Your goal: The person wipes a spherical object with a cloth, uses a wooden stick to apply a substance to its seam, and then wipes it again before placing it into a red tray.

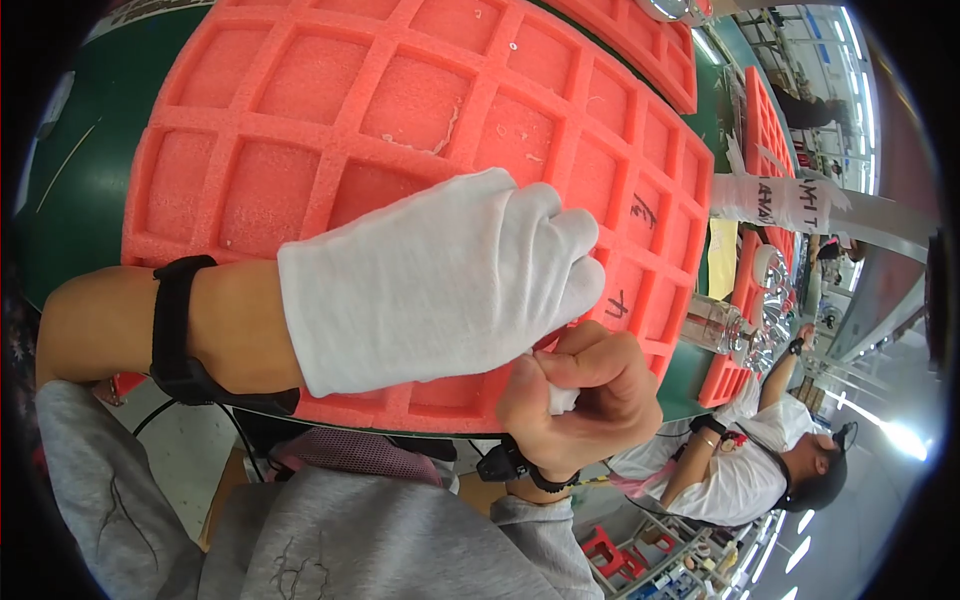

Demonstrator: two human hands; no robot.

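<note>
A red foam tray [420, 110] with square compartments lies on the green table [70, 190]. Your left hand [440, 285], curled in a white glove [380, 300], rests over it. Your bare right hand [585, 395] pinches the glove's edge.

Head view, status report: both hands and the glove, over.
Left hand inside white cloth glove. Bare right hand in closed grip, pinching glove's edge. Red foam compartment tray underneath; nothing in the way.
</note>
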